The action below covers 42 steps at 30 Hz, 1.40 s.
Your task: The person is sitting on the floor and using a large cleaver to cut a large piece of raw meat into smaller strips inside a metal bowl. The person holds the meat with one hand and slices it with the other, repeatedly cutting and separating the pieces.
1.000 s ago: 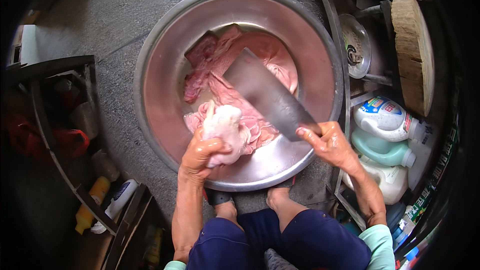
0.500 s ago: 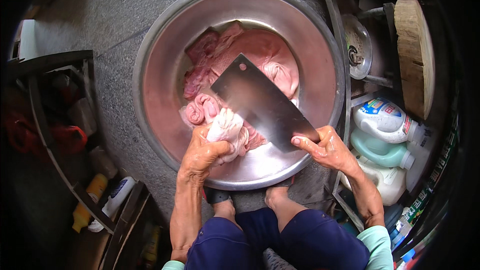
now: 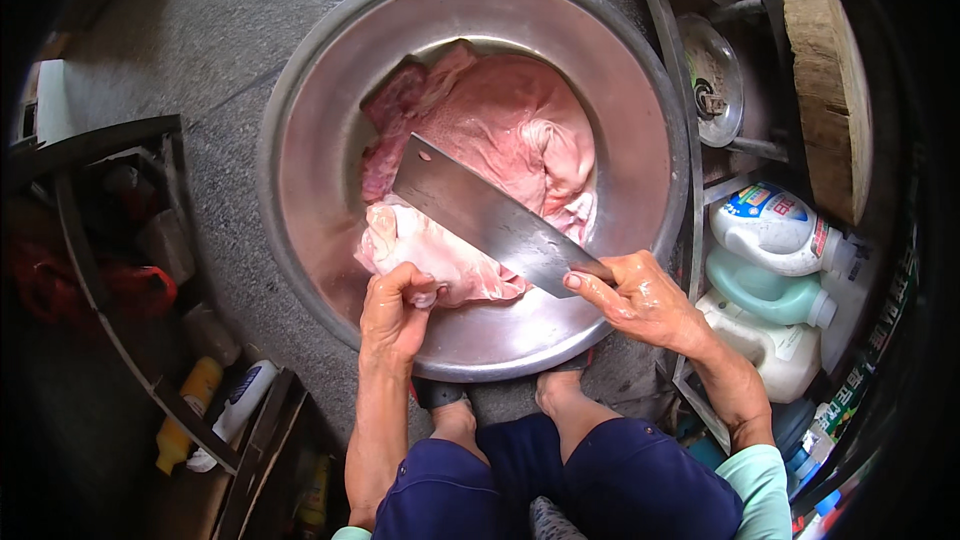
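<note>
A wide metal basin (image 3: 330, 70) stands on the floor in front of me. Raw pinkish meat with folded skin (image 3: 510, 105) lies in it, with a little liquid around. My right hand (image 3: 635, 298) grips a cleaver (image 3: 490, 225) at its near right end, the handle hidden in the fist. The broad grey blade slants up and left over the meat, its lower edge by a paler, flattened piece (image 3: 430, 260). My left hand (image 3: 398, 308) pinches the near left edge of that pale piece, close to the basin's near rim.
To the right, plastic jugs (image 3: 765, 285) and a thick wooden board (image 3: 830, 100) rest on a rack, with a clear glass lid (image 3: 715, 80) beside them. On the left, a dark frame (image 3: 90, 270) holds a yellow bottle (image 3: 188, 415), a white bottle (image 3: 240, 400) and a red bag (image 3: 140, 285).
The bunched pale piece has been spread flatter, my left hand now holding its edge. The cleaver has tilted, its blade showing narrower, and my right hand has shifted slightly left.
</note>
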### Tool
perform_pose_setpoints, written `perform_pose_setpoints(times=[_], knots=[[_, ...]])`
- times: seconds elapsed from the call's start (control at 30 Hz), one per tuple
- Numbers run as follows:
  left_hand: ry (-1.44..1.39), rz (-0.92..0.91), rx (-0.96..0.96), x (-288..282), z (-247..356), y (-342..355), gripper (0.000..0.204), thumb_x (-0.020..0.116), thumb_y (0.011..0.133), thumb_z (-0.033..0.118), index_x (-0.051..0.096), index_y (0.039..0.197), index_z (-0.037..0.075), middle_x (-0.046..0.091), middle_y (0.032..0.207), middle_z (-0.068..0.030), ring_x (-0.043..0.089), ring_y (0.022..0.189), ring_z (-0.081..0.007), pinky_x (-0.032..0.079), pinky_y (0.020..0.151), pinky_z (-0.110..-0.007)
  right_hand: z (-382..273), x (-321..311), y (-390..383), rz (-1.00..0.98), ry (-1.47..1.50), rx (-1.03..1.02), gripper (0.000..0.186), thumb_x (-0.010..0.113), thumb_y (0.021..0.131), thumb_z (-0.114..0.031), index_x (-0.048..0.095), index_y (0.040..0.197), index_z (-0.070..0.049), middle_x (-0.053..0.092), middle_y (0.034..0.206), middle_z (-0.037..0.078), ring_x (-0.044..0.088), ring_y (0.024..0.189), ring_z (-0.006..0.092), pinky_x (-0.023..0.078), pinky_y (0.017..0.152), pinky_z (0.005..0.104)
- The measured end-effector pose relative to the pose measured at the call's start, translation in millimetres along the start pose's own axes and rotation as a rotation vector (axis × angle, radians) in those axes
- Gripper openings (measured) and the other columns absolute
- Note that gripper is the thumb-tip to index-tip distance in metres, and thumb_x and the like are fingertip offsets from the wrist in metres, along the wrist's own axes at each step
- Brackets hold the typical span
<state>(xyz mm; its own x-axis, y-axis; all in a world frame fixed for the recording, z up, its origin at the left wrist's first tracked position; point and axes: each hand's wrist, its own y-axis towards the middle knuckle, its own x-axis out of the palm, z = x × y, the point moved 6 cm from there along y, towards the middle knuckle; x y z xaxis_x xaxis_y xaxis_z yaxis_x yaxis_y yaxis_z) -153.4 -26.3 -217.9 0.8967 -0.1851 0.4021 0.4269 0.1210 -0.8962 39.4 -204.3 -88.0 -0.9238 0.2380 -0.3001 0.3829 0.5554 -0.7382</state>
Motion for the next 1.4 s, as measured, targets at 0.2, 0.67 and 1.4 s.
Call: perform_pose_setpoints(times=[0.2,0.67,1.4], knots=[[0.001,-0.216,0.234,37.3,14.7,-4.5,0.045,0.053,0.070,-0.013,0.060,0.113,-0.002,0.061,0.087,-0.0055,0.060,0.078,-0.0186,0.052,0.079,-0.033,-15.3,-7.8,-6.2,-0.031,0.079,-0.085,0.038,0.060,0.101,-0.031,0.064,0.088,0.005,0.045,0.061,0.020,0.036,0.057,0.0216,0.039,0.055,0.0395],[0.054,-0.304,0.228,60.7,27.6,-34.5,0.082,0.059,0.066,-0.011,0.040,0.145,0.000,0.063,0.115,-0.0168,0.067,0.092,-0.0290,0.050,0.061,-0.030,24.3,-35.4,7.1,0.164,-0.049,0.015,0.038,0.062,0.099,-0.031,0.066,0.091,0.006,0.045,0.058,0.007,0.041,0.061,0.0080,0.039,0.054,0.0339],[0.150,-0.354,0.249,51.3,29.6,-36.0,0.065,0.058,0.067,-0.010,0.051,0.131,-0.008,0.066,0.112,-0.0185,0.069,0.089,-0.0278,0.058,0.070,-0.035,-19.5,-18.8,-27.7,0.016,0.045,-0.013,0.027,0.066,0.097,-0.023,0.073,0.102,0.003,0.067,0.072,0.022,0.067,0.059,0.0202,0.049,0.058,0.0364]])
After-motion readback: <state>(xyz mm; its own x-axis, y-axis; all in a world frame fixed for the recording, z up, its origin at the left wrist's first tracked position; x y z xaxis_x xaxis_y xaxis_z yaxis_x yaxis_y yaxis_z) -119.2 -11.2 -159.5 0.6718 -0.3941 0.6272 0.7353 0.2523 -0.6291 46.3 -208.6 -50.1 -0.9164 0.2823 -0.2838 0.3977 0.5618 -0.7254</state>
